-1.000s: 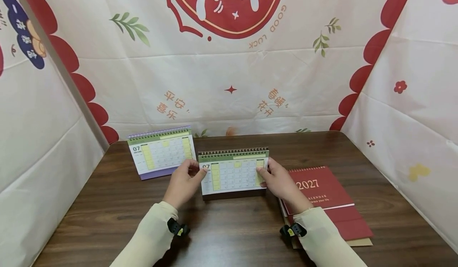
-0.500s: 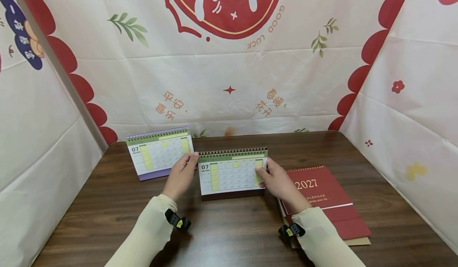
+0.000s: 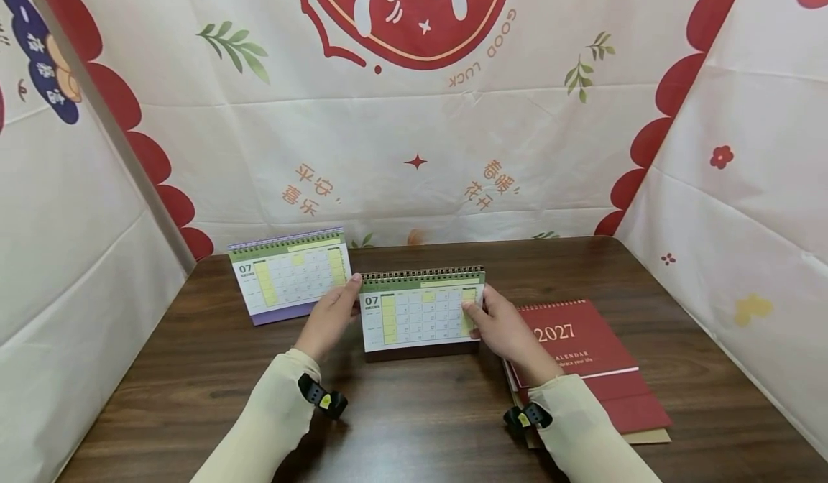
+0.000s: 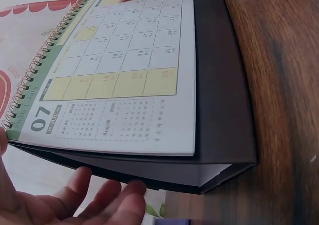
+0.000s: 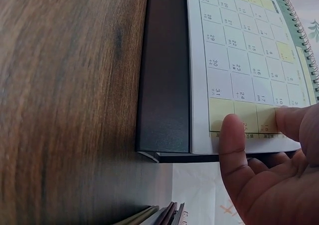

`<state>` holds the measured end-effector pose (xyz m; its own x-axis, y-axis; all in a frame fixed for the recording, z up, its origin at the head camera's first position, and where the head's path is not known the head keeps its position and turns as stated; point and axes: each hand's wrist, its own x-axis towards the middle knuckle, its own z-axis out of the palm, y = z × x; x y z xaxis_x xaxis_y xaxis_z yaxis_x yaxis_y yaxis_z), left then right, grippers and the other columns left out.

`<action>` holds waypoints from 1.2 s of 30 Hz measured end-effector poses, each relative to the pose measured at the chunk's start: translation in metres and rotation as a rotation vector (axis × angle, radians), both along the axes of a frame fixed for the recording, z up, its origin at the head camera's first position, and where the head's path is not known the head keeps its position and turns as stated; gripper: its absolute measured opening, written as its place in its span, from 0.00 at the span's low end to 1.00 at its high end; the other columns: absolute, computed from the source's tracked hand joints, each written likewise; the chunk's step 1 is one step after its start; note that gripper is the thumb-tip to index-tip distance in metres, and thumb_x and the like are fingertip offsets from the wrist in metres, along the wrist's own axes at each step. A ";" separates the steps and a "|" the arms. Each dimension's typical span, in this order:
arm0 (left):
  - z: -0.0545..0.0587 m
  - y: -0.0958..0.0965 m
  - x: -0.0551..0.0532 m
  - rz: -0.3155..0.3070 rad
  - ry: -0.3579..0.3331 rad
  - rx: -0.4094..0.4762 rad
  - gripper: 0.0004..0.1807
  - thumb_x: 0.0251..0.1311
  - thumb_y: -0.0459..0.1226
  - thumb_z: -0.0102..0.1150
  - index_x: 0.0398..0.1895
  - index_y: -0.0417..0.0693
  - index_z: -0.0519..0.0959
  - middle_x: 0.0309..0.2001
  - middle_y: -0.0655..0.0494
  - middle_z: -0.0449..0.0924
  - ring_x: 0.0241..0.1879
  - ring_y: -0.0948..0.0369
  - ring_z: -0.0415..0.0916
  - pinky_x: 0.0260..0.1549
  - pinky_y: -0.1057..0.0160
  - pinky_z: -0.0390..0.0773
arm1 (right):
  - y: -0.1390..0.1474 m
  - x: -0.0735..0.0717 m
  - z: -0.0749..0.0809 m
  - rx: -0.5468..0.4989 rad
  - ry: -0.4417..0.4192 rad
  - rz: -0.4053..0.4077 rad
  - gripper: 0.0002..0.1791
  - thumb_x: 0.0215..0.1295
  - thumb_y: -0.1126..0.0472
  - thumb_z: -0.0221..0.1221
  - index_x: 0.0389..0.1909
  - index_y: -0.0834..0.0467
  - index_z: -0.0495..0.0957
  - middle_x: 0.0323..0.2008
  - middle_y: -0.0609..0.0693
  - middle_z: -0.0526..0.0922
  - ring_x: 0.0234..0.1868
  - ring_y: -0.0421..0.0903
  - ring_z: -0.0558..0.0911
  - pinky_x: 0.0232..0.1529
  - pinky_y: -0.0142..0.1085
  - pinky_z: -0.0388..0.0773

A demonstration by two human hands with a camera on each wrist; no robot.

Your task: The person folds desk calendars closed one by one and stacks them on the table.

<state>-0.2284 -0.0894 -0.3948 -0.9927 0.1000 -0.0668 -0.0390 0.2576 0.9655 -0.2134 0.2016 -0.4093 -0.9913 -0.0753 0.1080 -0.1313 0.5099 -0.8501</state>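
A desk calendar with a dark base and a page marked 07 stands tilted on the table between both hands. My right hand grips its right end. In the right wrist view the thumb and one finger lie on the page, while other fingers pass behind. My left hand is at the opposite end, thumb tip right at the upper left corner. In the left wrist view its other fingers are loosely bent beside the back panel. Behind this hand stands a second desk calendar with a purple base.
Red 2027 calendars lie stacked on the right side of the brown wooden table, partly under the right forearm. A printed white cloth hangs behind the table and along both sides.
My left thumb has moved from the front of the page to the calendar's upper left corner, uncovering the 07. My right hand and the calendar have stayed about where they were.
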 end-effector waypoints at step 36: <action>0.030 0.023 -0.015 -0.036 -0.061 0.114 0.28 0.70 0.58 0.50 0.56 0.45 0.79 0.57 0.48 0.78 0.63 0.51 0.67 0.65 0.43 0.60 | 0.000 0.004 0.003 -0.031 0.002 0.017 0.14 0.76 0.64 0.51 0.58 0.64 0.71 0.42 0.61 0.84 0.34 0.48 0.83 0.31 0.45 0.82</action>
<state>-0.2429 -0.0663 -0.3650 -0.9828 0.1461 -0.1129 -0.0911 0.1485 0.9847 -0.2097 0.2013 -0.4064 -0.9897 -0.0887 0.1121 -0.1410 0.4809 -0.8654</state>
